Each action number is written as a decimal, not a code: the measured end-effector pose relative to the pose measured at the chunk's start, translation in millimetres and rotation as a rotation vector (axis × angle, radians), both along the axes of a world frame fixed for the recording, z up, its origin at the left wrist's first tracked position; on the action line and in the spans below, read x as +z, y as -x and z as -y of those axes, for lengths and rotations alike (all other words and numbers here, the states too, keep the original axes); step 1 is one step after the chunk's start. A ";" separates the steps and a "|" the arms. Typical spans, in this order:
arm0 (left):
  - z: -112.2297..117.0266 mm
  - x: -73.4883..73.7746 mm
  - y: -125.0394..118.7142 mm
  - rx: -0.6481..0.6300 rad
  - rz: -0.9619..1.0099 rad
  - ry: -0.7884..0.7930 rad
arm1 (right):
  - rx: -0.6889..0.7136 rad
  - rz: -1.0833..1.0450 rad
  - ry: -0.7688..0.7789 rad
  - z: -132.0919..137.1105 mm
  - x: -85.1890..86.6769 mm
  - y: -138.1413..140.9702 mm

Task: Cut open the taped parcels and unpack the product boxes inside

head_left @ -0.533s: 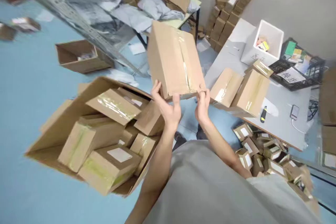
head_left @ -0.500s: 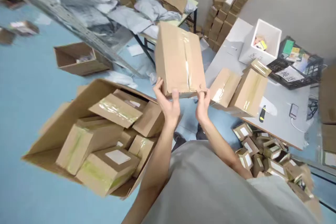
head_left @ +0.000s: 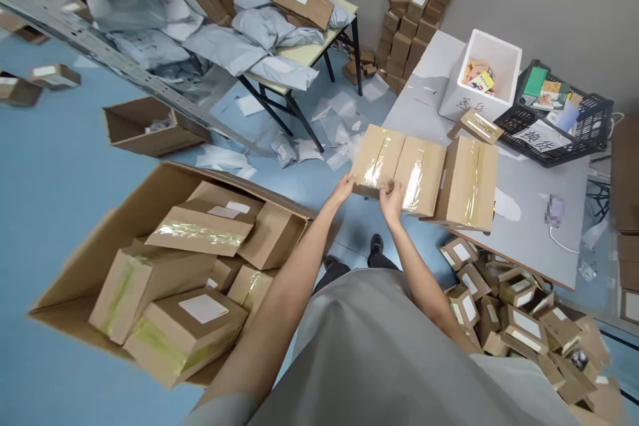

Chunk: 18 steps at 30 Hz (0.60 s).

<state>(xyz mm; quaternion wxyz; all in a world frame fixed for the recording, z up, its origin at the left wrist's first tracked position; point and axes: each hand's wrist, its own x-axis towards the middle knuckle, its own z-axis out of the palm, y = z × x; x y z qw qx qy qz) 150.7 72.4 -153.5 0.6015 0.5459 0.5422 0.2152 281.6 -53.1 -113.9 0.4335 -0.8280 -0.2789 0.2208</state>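
Note:
A taped cardboard box (head_left: 374,156) is between my hands at the near left edge of the grey table (head_left: 539,239). My left hand (head_left: 342,189) grips its left side near the front corner. My right hand (head_left: 392,201) is closed at its front right corner, with the fingertips partly hidden. Beside it, close against its right side, is a second taped box (head_left: 423,176). A taller taped box (head_left: 472,180) follows to the right, and a small box (head_left: 476,125) lies behind that one. The underside of the held box is hidden.
At left a large open carton (head_left: 64,309) holds several taped boxes. Small labelled boxes (head_left: 524,329) are heaped below the table. A white foam box (head_left: 479,73) and black crate (head_left: 554,120) stand at its back. Grey mailer bags (head_left: 264,26) cover a side table.
Both hands have brought the box down and lined it up at the left of the two taped boxes. Earlier it was raised and tilted. The view has shifted slightly.

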 end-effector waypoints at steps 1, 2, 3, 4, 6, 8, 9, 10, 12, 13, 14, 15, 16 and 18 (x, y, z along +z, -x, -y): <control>5.4 -3.7 -2.2 -0.004 0.003 0.009 | 0.013 0.033 -0.006 3.0 0.6 -3.9; 11.2 -6.5 -2.9 0.001 0.007 0.009 | 0.032 0.064 -0.018 5.2 1.7 -5.5; 17.5 -8.6 -1.3 0.016 0.009 0.007 | 0.059 0.093 -0.036 6.4 2.9 -4.6; 24.8 -10.2 3.4 0.041 0.012 0.006 | 0.097 0.116 -0.055 6.5 3.8 -0.9; 42.6 -13.0 23.4 0.104 0.015 0.008 | 0.217 0.134 -0.084 3.2 3.6 15.3; 64.8 -15.8 57.9 0.173 0.023 0.010 | 0.367 0.113 -0.077 -3.6 -0.2 42.7; 77.2 -17.2 80.1 0.208 0.027 0.001 | 0.446 0.093 -0.060 -7.7 -3.5 60.2; 90.1 -18.6 105.0 0.246 0.029 -0.018 | 0.524 0.071 -0.038 -11.9 -7.6 79.8; 116.9 -21.1 161.7 0.346 0.017 -0.071 | 0.682 0.024 0.012 -19.3 -17.2 123.9; 131.0 -22.1 192.7 0.417 -0.009 -0.095 | 0.766 0.002 0.036 -21.9 -22.4 147.4; 145.7 -22.9 224.9 0.502 -0.057 -0.111 | 0.851 -0.020 0.061 -23.6 -27.5 171.4; 161.4 -23.5 257.7 0.594 -0.128 -0.120 | 0.939 -0.043 0.089 -24.3 -32.6 195.6; 178.0 -23.8 290.2 0.683 -0.219 -0.129 | 1.026 -0.069 0.122 -23.9 -37.5 219.7; 212.9 -23.5 351.3 0.820 -0.423 -0.151 | 1.195 -0.128 0.211 -19.7 -46.6 267.4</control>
